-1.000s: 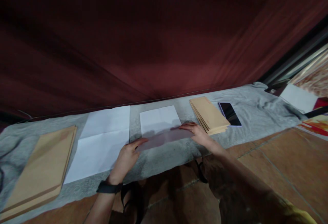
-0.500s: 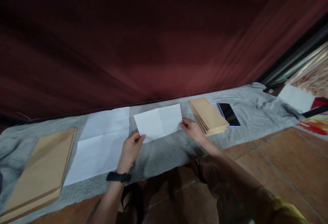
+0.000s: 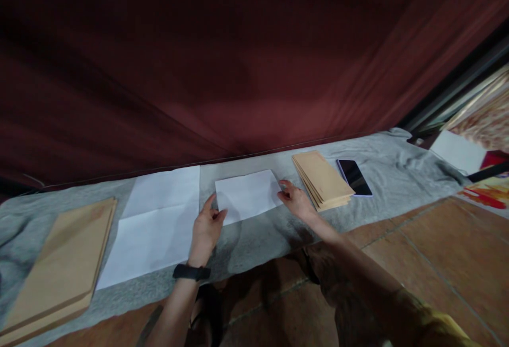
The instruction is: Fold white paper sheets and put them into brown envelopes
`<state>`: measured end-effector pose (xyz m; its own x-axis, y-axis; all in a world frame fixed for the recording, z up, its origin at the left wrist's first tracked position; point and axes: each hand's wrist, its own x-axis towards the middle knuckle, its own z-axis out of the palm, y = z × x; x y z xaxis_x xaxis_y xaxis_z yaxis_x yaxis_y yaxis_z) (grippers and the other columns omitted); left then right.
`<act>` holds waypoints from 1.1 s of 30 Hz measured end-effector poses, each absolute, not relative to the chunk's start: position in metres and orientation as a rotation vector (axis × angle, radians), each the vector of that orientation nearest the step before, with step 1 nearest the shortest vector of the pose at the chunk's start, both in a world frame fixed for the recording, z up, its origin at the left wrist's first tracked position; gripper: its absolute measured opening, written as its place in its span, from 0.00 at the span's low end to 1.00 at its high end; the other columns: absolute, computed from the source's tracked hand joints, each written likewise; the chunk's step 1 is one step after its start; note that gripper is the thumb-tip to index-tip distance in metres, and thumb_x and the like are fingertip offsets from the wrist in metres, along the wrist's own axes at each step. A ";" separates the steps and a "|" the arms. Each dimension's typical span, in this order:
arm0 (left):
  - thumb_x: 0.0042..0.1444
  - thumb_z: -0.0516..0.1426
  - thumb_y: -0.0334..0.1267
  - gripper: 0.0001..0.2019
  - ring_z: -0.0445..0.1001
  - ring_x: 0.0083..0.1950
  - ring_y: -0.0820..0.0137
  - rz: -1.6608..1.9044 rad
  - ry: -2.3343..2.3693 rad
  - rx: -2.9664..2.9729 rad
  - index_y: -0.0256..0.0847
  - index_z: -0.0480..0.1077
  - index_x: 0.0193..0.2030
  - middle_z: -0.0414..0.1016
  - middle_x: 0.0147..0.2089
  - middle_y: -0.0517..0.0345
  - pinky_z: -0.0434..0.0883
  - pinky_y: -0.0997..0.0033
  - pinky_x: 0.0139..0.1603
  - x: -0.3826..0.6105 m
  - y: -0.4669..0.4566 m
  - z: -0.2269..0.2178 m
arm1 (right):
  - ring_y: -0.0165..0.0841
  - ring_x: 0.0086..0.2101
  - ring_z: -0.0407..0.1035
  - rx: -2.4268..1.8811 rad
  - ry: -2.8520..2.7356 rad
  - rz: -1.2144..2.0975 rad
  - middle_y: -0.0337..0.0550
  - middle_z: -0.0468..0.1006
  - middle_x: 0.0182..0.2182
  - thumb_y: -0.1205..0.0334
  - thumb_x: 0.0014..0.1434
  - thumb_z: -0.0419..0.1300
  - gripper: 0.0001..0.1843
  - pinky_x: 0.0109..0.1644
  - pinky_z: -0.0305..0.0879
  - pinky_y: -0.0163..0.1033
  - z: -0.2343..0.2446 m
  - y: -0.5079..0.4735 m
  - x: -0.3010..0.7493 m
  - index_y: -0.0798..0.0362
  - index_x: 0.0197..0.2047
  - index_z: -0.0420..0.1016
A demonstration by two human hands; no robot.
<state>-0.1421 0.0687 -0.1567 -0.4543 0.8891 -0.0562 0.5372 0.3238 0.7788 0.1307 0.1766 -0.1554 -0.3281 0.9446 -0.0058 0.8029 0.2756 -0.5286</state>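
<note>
A folded sheet of white paper (image 3: 248,194) lies on the grey cloth in front of me. My left hand (image 3: 207,228), with a black band on the wrist, is at its left edge, thumb and index finger spread apart. At the right edge is my right hand (image 3: 296,199), its fingers apart around the corner; whether they touch the paper is hard to see. Left of my left hand, larger creased white sheets (image 3: 155,230) lie spread out. A stack of small brown envelopes (image 3: 324,177) sits just beyond my right hand.
Large brown envelopes (image 3: 66,254) are stacked at the far left. A dark-screened phone (image 3: 355,177) lies beside the small envelopes. The grey cloth (image 3: 405,172) covers a long narrow surface along a dark red curtain (image 3: 254,71). Brown floor tiles (image 3: 445,246) show in front.
The folded paper was held slightly raised by both hands; now it lies lower and flatter on the cloth. The fingers of both hands have parted from it or loosened.
</note>
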 end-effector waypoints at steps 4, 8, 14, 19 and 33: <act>0.57 0.57 0.40 0.30 0.72 0.30 0.66 0.892 2.166 1.259 0.35 0.64 0.67 0.74 0.29 0.60 0.66 0.68 0.34 -0.140 0.064 -0.159 | 0.36 0.36 0.76 -1.634 -2.289 0.635 0.42 0.83 0.35 0.62 0.66 0.55 0.24 0.42 0.64 0.38 -0.153 0.174 0.130 0.54 0.64 0.65; 0.58 0.56 0.39 0.27 0.73 0.31 0.67 0.821 2.173 1.286 0.38 0.66 0.65 0.75 0.30 0.60 0.67 0.68 0.35 -0.138 0.058 -0.159 | 0.40 0.39 0.77 -1.652 -2.353 0.611 0.46 0.84 0.38 0.62 0.67 0.54 0.24 0.48 0.64 0.41 -0.151 0.171 0.130 0.53 0.65 0.66; 0.59 0.55 0.38 0.25 0.74 0.32 0.67 0.754 2.196 1.299 0.40 0.68 0.64 0.76 0.32 0.59 0.67 0.69 0.37 -0.136 0.057 -0.157 | 0.41 0.46 0.77 -1.650 -2.413 0.593 0.50 0.83 0.46 0.61 0.68 0.52 0.24 0.54 0.64 0.42 -0.147 0.169 0.130 0.54 0.66 0.65; 0.60 0.55 0.39 0.25 0.75 0.33 0.67 0.684 2.247 1.313 0.42 0.66 0.65 0.77 0.33 0.59 0.67 0.70 0.37 -0.135 0.060 -0.156 | 0.40 0.48 0.77 -1.667 -2.435 0.576 0.50 0.82 0.48 0.62 0.69 0.51 0.24 0.56 0.63 0.42 -0.145 0.169 0.127 0.54 0.66 0.64; 0.61 0.56 0.38 0.23 0.75 0.33 0.67 0.626 2.276 1.319 0.42 0.68 0.64 0.77 0.35 0.58 0.67 0.70 0.37 -0.131 0.059 -0.152 | 0.40 0.48 0.76 -1.636 -2.446 0.493 0.50 0.82 0.49 0.63 0.69 0.52 0.21 0.55 0.62 0.42 -0.143 0.165 0.127 0.51 0.63 0.68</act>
<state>-0.1306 0.0592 -0.1515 -0.4523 0.8806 -0.1412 0.6847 0.4443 0.5778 0.1266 0.1650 -0.1435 -0.3900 0.9194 -0.0513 0.8674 0.3481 -0.3556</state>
